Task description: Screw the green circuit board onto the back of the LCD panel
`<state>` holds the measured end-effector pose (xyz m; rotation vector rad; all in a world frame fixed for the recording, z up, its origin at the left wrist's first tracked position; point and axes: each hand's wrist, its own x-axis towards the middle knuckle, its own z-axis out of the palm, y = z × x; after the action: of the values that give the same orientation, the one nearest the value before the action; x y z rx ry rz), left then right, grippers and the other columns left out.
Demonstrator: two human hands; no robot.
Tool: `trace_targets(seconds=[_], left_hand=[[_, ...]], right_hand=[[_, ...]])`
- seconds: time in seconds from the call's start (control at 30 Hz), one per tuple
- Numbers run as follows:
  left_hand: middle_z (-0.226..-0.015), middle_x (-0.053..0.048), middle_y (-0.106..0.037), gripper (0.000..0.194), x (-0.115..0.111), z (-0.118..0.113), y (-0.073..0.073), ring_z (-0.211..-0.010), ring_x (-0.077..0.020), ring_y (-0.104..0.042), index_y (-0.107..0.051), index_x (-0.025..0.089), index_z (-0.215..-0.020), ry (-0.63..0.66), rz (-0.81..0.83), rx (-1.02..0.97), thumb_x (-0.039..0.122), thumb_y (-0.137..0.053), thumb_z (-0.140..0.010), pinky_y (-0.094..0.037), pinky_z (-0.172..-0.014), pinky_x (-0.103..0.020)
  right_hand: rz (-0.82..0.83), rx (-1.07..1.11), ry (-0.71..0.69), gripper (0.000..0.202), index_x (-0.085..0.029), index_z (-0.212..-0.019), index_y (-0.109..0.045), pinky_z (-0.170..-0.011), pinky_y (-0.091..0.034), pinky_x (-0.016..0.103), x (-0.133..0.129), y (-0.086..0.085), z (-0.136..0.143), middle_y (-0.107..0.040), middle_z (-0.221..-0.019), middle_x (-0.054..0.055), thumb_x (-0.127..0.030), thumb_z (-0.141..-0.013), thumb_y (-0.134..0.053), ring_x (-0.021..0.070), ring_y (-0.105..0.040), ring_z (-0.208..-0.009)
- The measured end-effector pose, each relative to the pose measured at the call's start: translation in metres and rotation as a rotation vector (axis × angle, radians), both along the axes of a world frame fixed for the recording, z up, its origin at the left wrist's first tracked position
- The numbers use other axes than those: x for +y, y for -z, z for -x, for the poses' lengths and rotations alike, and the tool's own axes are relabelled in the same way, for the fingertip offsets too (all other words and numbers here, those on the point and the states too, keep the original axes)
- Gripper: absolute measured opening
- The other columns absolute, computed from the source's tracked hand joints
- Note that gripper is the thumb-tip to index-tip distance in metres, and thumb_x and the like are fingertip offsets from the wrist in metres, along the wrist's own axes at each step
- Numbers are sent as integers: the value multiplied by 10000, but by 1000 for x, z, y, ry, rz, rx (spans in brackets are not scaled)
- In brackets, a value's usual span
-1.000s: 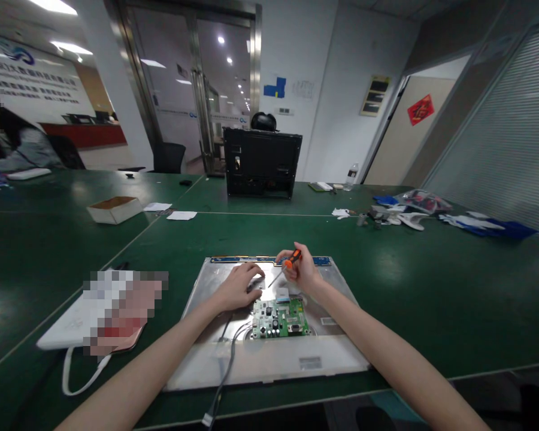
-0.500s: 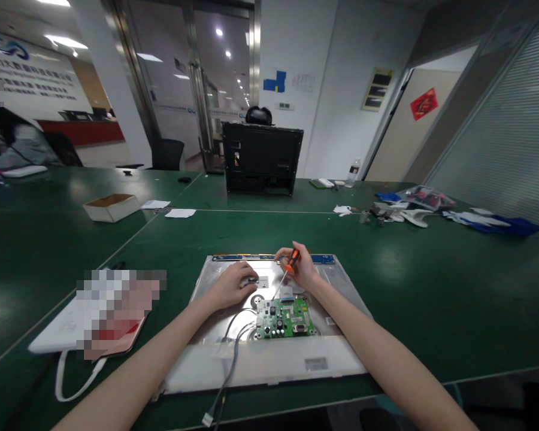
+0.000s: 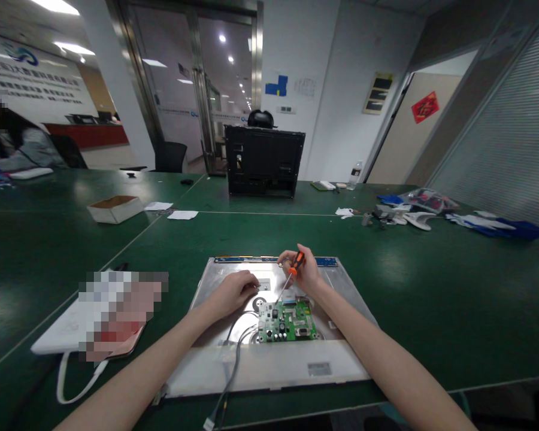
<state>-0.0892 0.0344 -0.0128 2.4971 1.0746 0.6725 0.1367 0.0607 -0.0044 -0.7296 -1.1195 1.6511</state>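
Note:
A silver display panel point(image 3: 341, 359) lies flat on the green table, bearing a green circuit board point(image 3: 287, 321) near its middle. In my right hand point(image 3: 306, 272) is an orange and black screwdriver point(image 3: 298, 261), its shaft slanting down to the board's upper left corner. Left of the board, my left hand point(image 3: 234, 292) rests over the panel, fingers curled and pinched together; what they hold, if anything, is too small to make out. Grey cables point(image 3: 236, 365) run from the board over the panel's front edge.
At the left are a white device point(image 3: 63, 326), a pinkish phone-like item point(image 3: 130, 335) and an open box point(image 3: 115, 209). A black monitor housing point(image 3: 265, 161) stands at the back. Bags and gloves point(image 3: 489, 222) lie at the right. A person point(image 3: 22, 143) sits far left.
The view has shifted slightly. My left fingers have drawn closer together, and a small dark thing seen at them before no longer shows. The screwdriver tip stays at the board's corner.

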Motion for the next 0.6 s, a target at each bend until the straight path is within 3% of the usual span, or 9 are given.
trace_targets(seconds=[0.6], left_hand=[[-881, -55, -600, 134, -23, -2, -13, -860, -195, -545, -636, 187, -866, 42, 12, -7, 195, -503, -883, -422, -755, -307]], right_hand=[[-83, -75, 10, 561, -128, -708, -671, -388, -237, 231, -18, -19, 7, -442, -401, -20, -574, -820, -350, 95, -380, -350]])
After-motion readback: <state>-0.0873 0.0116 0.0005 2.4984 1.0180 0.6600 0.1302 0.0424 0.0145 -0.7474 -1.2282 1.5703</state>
